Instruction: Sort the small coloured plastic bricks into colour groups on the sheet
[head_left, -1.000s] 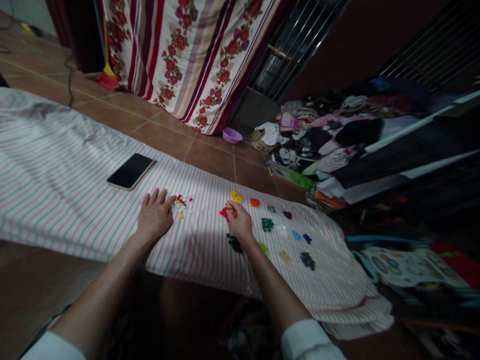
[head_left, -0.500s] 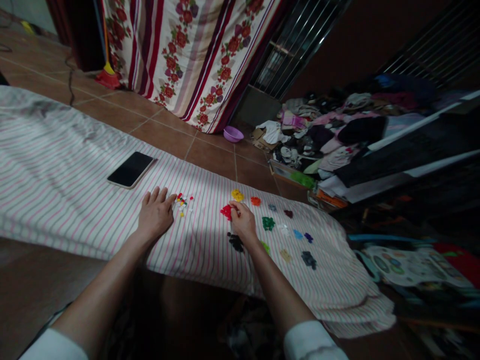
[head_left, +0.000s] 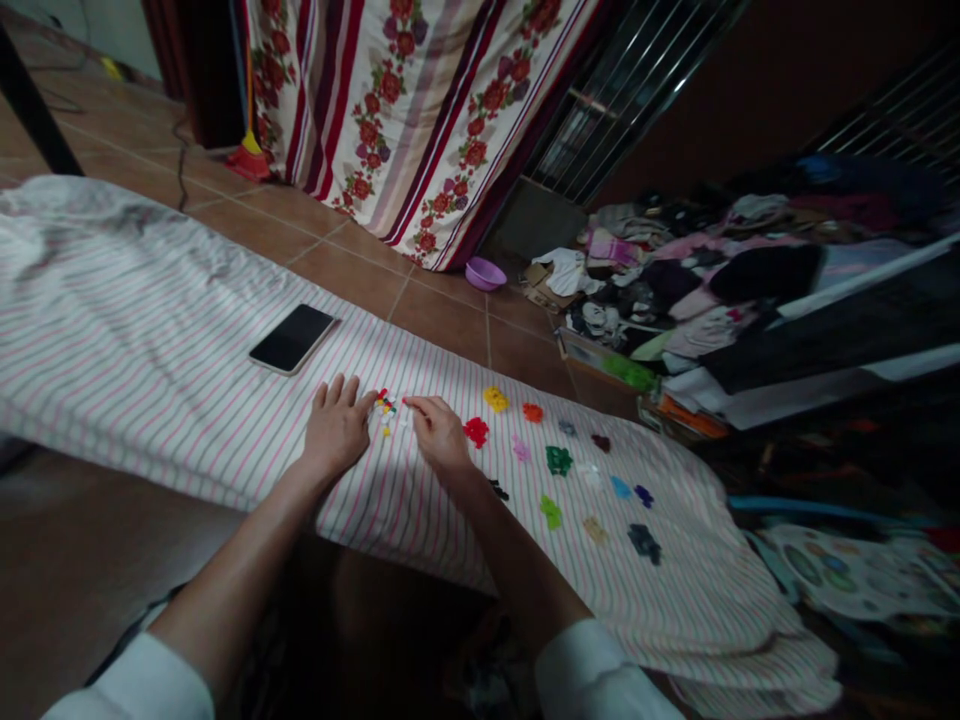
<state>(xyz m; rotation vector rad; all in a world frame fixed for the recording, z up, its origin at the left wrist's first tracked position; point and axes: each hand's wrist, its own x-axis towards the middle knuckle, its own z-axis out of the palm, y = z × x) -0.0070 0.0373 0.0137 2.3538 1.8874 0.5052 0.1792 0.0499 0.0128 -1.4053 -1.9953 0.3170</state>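
Observation:
On a striped cloth (head_left: 420,500), my left hand (head_left: 336,425) lies flat with its fingers spread, its thumb beside a small mixed pile (head_left: 386,408) of red, yellow, green and white pieces. Just right of that pile my right hand (head_left: 441,432) has thumb and forefinger pressed together, fingertips low over the cloth; what they hold, if anything, is too small to name. Farther right lie little heaps sorted by colour, among them red (head_left: 476,432), yellow (head_left: 496,399), orange (head_left: 533,412), dark green (head_left: 559,460), lime (head_left: 551,512) and dark grey (head_left: 644,543). My right forearm partly covers the black heap (head_left: 499,490).
A phone (head_left: 293,338) lies on the cloth left of my hands. Beyond the far edge are a tiled floor, a purple basin (head_left: 485,274), a floral curtain (head_left: 420,100) and a red broom (head_left: 249,160). Clothes (head_left: 675,270) are heaped at the right.
My right hand has moved left from the red heap to beside the mixed pile. The pink heap now shows. My left hand stays by the pile; the whole view has shifted slightly.

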